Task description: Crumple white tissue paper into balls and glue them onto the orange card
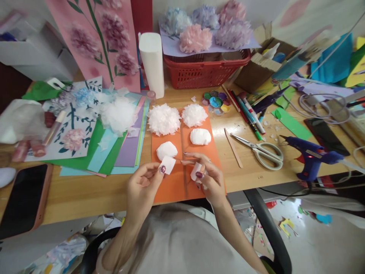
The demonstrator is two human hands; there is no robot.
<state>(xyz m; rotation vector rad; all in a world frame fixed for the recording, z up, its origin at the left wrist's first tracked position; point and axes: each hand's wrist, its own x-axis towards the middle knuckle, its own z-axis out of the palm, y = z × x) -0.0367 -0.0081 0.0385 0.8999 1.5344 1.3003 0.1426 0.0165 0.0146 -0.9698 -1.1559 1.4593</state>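
Observation:
My left hand (146,179) pinches a small white paper square (169,165) between thumb and fingers. In my right hand (209,175) is another small white paper piece (195,171), gripped under the thumb. Both hands hover over an orange sheet (171,188) with a dark line down its middle. Just beyond my left hand lies a smooth white oval pad (167,150). A second smooth white pad (200,136) sits beyond my right hand. Farther up the sheet are two ruffled white paper puffs, a larger one (164,119) at left and a smaller one (194,115) at right.
Right of the sheet lie a wooden stick (234,148), scissors (261,149) and a blue glue gun (310,154). To the left, a heap of thin white paper (118,114) rests on coloured sheets (128,152). A red basket (199,72) and paper-towel roll (152,64) stand behind.

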